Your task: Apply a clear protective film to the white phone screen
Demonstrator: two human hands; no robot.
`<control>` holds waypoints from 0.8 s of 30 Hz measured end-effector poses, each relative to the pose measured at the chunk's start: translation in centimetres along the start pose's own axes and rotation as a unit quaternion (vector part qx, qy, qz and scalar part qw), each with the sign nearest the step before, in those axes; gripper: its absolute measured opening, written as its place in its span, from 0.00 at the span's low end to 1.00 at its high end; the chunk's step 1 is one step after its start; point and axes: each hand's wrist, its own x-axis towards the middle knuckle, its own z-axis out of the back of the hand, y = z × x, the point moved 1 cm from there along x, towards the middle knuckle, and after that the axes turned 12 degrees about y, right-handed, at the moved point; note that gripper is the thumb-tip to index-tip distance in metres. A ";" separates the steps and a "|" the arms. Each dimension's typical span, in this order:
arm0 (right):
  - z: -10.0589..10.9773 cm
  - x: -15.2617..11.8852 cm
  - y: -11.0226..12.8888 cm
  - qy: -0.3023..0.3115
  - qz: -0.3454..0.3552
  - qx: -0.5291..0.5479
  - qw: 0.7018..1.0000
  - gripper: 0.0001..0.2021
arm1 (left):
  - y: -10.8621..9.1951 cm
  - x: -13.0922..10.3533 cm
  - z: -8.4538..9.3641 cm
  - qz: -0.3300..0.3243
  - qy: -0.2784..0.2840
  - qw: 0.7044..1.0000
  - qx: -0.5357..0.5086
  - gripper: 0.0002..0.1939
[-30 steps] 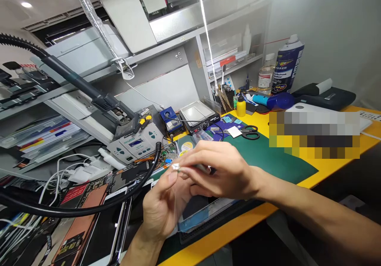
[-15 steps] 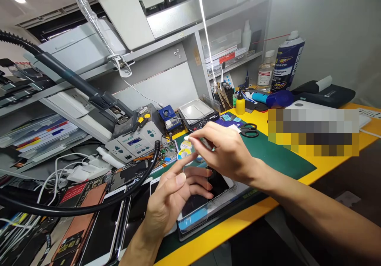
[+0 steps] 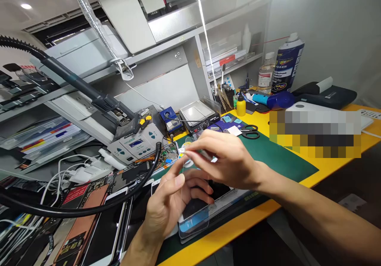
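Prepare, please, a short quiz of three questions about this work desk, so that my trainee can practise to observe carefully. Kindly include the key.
1. Multiple choice: what does the right hand pinch? A) scissors; B) a small white piece; C) a yellow bottle.
2. True or false: the left hand holds a clear sheet.
3. Fill in the colour: the green mat lies on a ____ desk.

Key: 1. B; 2. True; 3. yellow.

Right hand: we record it lower than half a second ago, nearer the upper edge of the clear sheet. White wad, pinched therein: we list it lowered likewise, towards that edge.
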 end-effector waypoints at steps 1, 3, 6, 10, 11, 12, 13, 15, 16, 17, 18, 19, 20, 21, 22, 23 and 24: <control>-0.3 -0.1 0.0 0.001 0.014 -0.014 1.000 0.05 | 0.0 0.0 0.0 -0.001 -0.003 1.000 0.007 0.22; -0.6 -0.1 -0.1 -0.001 0.010 -0.050 0.999 0.05 | 0.0 -0.1 0.0 0.003 -0.013 1.000 0.027 0.23; -0.4 0.0 -0.3 -0.008 -0.035 -0.088 0.996 0.05 | 0.2 -0.2 0.1 0.011 -0.025 0.998 0.061 0.26; 0.4 0.1 -0.7 -0.008 -0.075 -0.111 0.991 0.05 | 0.3 -0.3 0.3 0.025 -0.013 0.997 0.074 0.27; 0.6 0.1 -0.8 -0.011 -0.088 -0.117 0.989 0.05 | 0.3 -0.3 0.3 0.027 -0.008 0.997 0.071 0.28; 0.9 0.1 -1.0 -0.016 -0.106 -0.119 0.987 0.05 | 0.3 -0.3 0.3 0.029 -0.003 0.997 0.066 0.28; 1.2 0.1 -1.2 -0.024 -0.128 -0.114 0.985 0.05 | 0.2 -0.3 0.3 0.028 0.003 0.998 0.059 0.29; 1.7 0.1 -1.4 -0.042 -0.178 -0.078 0.980 0.05 | 0.2 -0.3 0.3 0.020 0.012 0.999 0.041 0.29; 1.9 0.1 -1.5 -0.048 -0.202 -0.048 0.977 0.05 | 0.1 -0.2 0.2 0.016 0.013 0.999 0.032 0.29; 2.1 0.1 -1.6 -0.052 -0.222 -0.018 0.974 0.05 | 0.1 -0.2 0.2 0.013 0.011 1.000 0.023 0.29; 2.2 0.1 -1.6 -0.055 -0.236 0.008 0.970 0.06 | 0.0 -0.1 0.2 0.012 0.006 1.000 0.015 0.29; 2.3 0.1 -1.6 -0.058 -0.245 0.028 0.967 0.06 | -0.2 -0.1 0.1 0.013 -0.001 1.000 0.007 0.29; 2.4 0.2 -1.5 -0.060 -0.250 0.041 0.966 0.06 | -0.3 0.0 0.1 0.015 -0.007 1.000 -0.001 0.29; 2.4 0.2 -1.5 -0.060 -0.251 0.049 0.965 0.06 | -0.4 0.1 0.0 0.017 -0.013 1.000 -0.009 0.29; 2.4 0.2 -1.3 -0.057 -0.248 0.051 0.966 0.05 | -0.6 0.1 0.0 0.017 -0.016 1.000 -0.017 0.30; 2.3 0.2 -1.2 -0.053 -0.240 0.051 0.968 0.05 | -0.7 0.2 0.0 0.017 -0.019 0.999 -0.025 0.30; 2.2 0.2 -1.0 -0.046 -0.229 0.053 0.971 0.05 | -0.8 0.2 0.0 0.015 -0.023 0.999 -0.031 0.29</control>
